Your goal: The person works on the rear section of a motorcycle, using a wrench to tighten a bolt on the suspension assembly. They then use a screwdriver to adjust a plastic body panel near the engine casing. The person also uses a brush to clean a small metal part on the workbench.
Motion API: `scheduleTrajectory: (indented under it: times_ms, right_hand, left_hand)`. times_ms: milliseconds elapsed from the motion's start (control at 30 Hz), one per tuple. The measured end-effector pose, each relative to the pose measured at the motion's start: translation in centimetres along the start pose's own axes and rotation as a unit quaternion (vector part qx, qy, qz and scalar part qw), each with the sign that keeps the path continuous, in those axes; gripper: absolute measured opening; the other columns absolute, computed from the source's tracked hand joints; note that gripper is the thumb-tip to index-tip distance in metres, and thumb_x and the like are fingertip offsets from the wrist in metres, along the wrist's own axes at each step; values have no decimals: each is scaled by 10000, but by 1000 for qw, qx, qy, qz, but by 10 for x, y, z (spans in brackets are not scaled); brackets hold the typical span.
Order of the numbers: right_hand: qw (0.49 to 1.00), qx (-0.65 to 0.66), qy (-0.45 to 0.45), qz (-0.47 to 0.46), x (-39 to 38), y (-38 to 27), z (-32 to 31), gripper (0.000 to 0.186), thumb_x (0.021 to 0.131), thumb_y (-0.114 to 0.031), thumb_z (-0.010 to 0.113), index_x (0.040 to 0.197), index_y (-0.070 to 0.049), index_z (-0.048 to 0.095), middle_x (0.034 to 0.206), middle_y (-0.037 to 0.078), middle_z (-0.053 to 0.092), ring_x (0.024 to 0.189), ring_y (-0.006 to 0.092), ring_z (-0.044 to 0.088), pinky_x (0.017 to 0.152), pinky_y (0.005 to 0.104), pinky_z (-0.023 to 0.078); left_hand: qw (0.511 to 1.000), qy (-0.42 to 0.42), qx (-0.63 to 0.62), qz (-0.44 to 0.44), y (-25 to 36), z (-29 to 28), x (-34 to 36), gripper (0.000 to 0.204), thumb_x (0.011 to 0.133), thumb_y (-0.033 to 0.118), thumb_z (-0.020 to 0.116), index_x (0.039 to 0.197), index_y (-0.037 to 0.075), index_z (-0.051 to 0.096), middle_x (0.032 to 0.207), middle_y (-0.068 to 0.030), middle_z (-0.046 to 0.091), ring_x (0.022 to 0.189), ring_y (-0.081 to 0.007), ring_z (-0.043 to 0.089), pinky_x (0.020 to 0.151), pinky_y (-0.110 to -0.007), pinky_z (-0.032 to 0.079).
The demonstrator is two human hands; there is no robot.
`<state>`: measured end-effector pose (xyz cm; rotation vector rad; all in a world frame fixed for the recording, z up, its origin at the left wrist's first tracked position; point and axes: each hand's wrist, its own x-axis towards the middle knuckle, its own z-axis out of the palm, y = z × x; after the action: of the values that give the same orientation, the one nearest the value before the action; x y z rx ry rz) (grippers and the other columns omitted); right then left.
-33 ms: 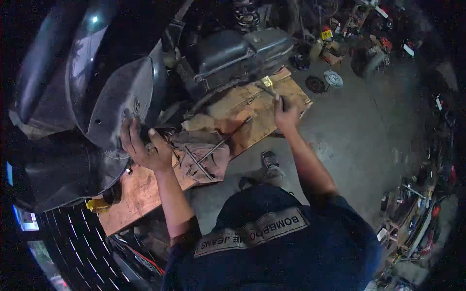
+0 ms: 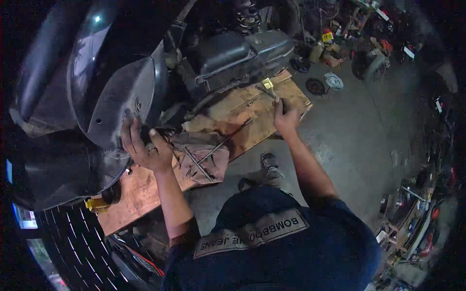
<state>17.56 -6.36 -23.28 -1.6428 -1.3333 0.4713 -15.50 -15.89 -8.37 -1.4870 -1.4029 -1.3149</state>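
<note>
My left hand point(image 2: 148, 148) rests with fingers spread at the lower edge of a dusty dark plastic body panel point(image 2: 121, 97) of a scooter-like vehicle. Its fingertips appear to touch the panel. In my closed right hand point(image 2: 287, 118) is what looks like a paintbrush point(image 2: 268, 84) with a gold-coloured band, held over the far end of a wooden board point(image 2: 291, 93). Between my hands, a T-handled wrench point(image 2: 225, 140) and another metal bar tool point(image 2: 198, 165) lie across a crumpled dirty cloth point(image 2: 218, 162) on the board.
A black engine-side cover point(image 2: 223, 53) overhangs the board's far edge. A yellow object point(image 2: 97, 204) sits at the board's near left end. Two round discs, one dark point(image 2: 315, 86) and one silver point(image 2: 333, 81), lie on the concrete floor point(image 2: 354, 126). Cluttered parts line the right side.
</note>
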Motion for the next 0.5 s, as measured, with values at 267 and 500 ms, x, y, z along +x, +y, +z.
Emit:
scheduleTrajectory:
  times_ms: [267,500]
  right_hand:
    - [994,-91,-56,18,-4,80,-3,425,873,-407,668,912,15,705,871,254,688,869,430,673,710,442,516]
    - [972,-59,-204,105,-91,111,-34,372,919,-335,617,968,23,707,929,256,699,904,425,680,768,438,516]
  left_hand:
    - [999,-27,-5,-19,5,-6,4,404,841,156,611,1219,15,634,1309,-181,579,1219,-366,531,1055,-469,366]
    - [999,-33,9,-16,0,-9,-3,418,841,183,628,1223,13,633,1346,-195,548,1233,-382,517,1052,-475,378]
